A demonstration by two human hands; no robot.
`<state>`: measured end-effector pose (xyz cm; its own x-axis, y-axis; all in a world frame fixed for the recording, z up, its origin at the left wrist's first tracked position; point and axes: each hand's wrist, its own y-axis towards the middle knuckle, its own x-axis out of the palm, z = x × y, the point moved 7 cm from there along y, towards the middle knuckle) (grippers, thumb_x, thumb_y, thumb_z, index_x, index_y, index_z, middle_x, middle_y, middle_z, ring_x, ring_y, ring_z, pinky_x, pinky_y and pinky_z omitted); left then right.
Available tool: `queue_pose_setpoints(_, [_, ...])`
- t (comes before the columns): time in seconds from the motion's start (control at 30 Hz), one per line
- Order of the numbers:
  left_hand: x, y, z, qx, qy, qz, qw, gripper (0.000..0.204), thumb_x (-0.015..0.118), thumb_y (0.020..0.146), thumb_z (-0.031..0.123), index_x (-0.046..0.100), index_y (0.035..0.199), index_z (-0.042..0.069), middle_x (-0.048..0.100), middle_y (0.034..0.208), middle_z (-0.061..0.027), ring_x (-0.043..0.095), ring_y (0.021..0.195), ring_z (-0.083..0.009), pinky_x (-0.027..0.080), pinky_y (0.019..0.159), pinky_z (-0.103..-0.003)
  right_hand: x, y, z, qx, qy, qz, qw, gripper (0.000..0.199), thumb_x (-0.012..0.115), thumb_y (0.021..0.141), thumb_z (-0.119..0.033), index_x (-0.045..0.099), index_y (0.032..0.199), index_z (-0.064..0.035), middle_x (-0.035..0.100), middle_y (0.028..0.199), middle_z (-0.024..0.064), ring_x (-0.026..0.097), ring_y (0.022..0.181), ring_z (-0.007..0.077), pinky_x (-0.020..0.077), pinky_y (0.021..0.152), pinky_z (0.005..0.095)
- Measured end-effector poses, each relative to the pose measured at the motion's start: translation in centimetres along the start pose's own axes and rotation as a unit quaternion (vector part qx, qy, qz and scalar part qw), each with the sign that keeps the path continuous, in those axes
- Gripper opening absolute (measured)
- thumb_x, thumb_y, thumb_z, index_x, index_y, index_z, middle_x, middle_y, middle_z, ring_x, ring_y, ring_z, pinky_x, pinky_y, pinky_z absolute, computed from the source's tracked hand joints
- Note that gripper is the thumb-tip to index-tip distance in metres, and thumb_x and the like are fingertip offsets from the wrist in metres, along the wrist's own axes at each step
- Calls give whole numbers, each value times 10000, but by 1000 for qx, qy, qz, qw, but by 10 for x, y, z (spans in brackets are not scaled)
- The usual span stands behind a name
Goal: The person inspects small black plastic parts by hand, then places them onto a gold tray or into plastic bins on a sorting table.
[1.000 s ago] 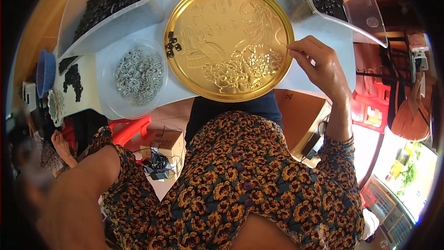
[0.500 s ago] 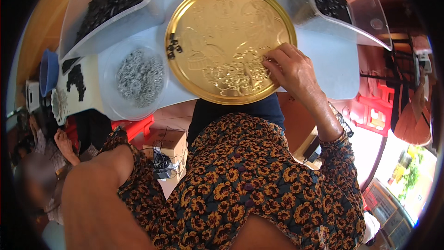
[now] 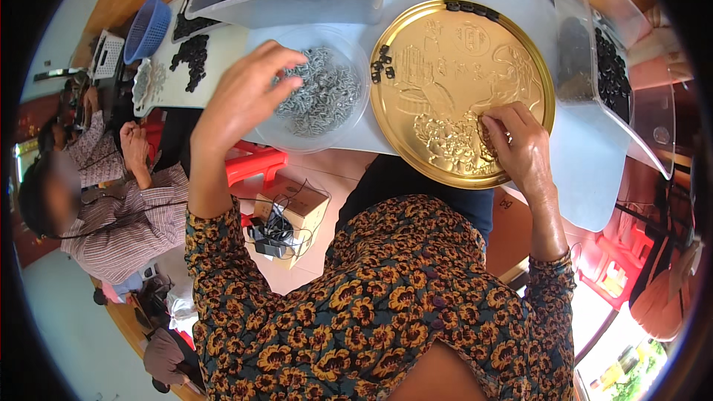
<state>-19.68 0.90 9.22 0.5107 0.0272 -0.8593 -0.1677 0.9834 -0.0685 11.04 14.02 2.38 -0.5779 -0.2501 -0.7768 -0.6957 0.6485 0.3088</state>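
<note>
My left hand (image 3: 249,93) hovers at the left side of a clear round tub (image 3: 355,115) holding a heap of small silver metal pieces (image 3: 319,100) that look like screws. Its thumb and fingers are apart, with nothing visible between them. On the right, my right hand (image 3: 522,145) rests over the near right part of a round gold tray (image 3: 384,115) with a raised pattern. Its thumb and forefinger are pinched together among small shiny pieces (image 3: 445,141); whatever they grip is hidden. Small black parts (image 3: 382,65) lie near the tray's left rim, and a row of black parts (image 3: 471,9) lines its far rim.
Behind the tub stands a clear bin (image 3: 297,7) of black parts; another clear bin (image 3: 631,119) is at the right. A blue basket (image 3: 147,30) sits far left. Below the table are a red stool (image 3: 256,165) and a cardboard box (image 3: 301,204). Another person (image 3: 134,215) sits at left.
My left hand has risen from low on the left up to the metal-piece tub. The view has swung left, shifting the table rightward in it. My right hand stays pinched over the tray.
</note>
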Motion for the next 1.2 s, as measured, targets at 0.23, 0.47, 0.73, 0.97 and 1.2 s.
queue_pose_setpoints(0.23, [55,-9,23,82,103,-62,989,435,692,791,162,583,1206,91,496,1248,-113,493,1142,-326,430,963,-426,-10,-6,3,24,14,4,1000,95,694,809,-63,650,885,-25,627,836,114,634,741,299,519,651,376])
queue_pose_setpoints(0.47, [67,10,17,104,143,-26,984,345,661,812,111,598,1149,78,528,1170,-100,547,1052,-310,471,891,-408,-11,-14,10,42,16,8,999,111,695,798,-51,648,894,-19,631,855,126,637,774,307,521,677,380])
queue_pose_setpoints(0.73, [52,31,-6,109,-24,-15,994,172,617,825,24,624,997,30,614,906,-107,613,784,-294,497,720,-356,-10,-16,10,41,23,15,999,114,696,791,-48,647,890,-17,635,850,129,630,782,317,514,702,380])
queue_pose_setpoints(0.97, [44,32,-43,-125,-185,-92,970,155,626,874,99,645,1007,21,642,859,-45,566,719,-76,491,613,-242,-11,-17,12,42,20,18,999,112,699,792,-53,649,886,-17,636,840,127,630,778,315,511,707,378])
queue_pose_setpoints(1.2, [44,40,-38,-118,-304,-170,930,172,623,897,131,632,1016,7,639,928,-34,551,721,-71,480,614,-222,-13,-11,17,37,23,31,999,98,691,809,-64,662,891,-17,640,842,127,628,767,313,510,700,374])
